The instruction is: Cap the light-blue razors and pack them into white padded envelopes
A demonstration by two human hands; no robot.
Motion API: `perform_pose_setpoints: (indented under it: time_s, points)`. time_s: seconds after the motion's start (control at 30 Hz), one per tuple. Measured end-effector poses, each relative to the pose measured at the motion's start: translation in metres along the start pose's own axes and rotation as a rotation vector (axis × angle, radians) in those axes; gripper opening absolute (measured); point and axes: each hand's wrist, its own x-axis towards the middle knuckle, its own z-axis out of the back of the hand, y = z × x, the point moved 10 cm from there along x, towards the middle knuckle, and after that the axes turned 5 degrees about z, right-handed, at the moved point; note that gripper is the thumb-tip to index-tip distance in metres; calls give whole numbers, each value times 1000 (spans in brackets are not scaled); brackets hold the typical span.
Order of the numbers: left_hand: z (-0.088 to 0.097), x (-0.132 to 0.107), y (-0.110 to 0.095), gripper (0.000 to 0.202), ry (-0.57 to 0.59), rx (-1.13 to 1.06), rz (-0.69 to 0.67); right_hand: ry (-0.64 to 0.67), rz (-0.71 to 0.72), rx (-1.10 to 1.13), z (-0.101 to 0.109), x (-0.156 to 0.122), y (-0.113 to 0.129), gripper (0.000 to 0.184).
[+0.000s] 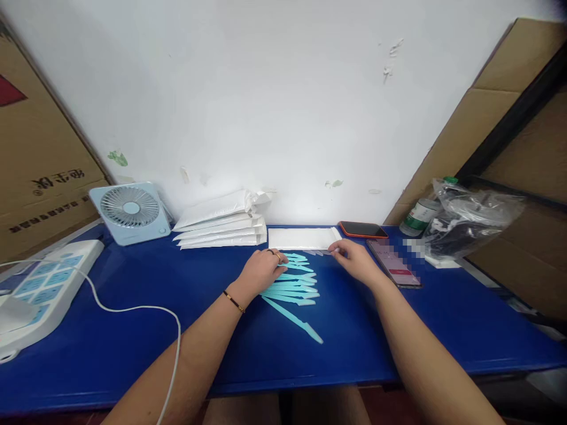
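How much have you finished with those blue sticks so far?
Hard to say what's done: a stack of white envelopes sits at the back, contents unseen. In hand: the left hand rests on the blue sticks, and the right hand touches a flat envelope. Left: about ten sticks lie loose on the table.

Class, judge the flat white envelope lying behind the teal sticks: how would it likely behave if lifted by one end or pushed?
The white envelope looks thin and flat, so it would probably be light and sag if lifted by one end. On the smooth blue table it would likely slide rather than roll or tip.
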Motion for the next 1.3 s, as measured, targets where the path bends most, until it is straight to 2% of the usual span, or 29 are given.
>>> perform_pose_setpoints:
  time_s: [0.07, 0.13, 0.33, 0.5, 0.6, 0.77, 0.93, 1.1, 1.3]
  points:
    - [0, 1, 7, 20, -16, 28, 29, -17, -29, -104, -1, 3, -18, 19]
    - [-4, 2, 10, 20, -5, 43, 35, 34, -26, -163, -11, 6, -26, 21]
    - [-13, 4, 14, 15, 47, 35, 52, 103, -18, -229, -32, 13, -22, 12]
    - [-10, 5, 12, 18, 19, 10, 35, 168, -130, -192, -35, 9, -37, 10]
    - [-11, 7, 11, 13, 38, 13, 47, 190, -152, -176, -35, 6, -40, 9]
    - [-13, 8, 13, 11, 68, -7, 110, 204, -138, -127, -35, 3, -30, 6]
    - [-16, 7, 19, 12, 81, -80, 150, 252, -85, 28, -40, -2, -10, 6]
    - [-16, 6, 19, 12, 61, -84, 133, 329, 3, 122, -49, -6, 8, 9]
    - [-13, 6, 15, 14, 48, -56, 101, 311, 16, 105, -49, -5, 11, 8]
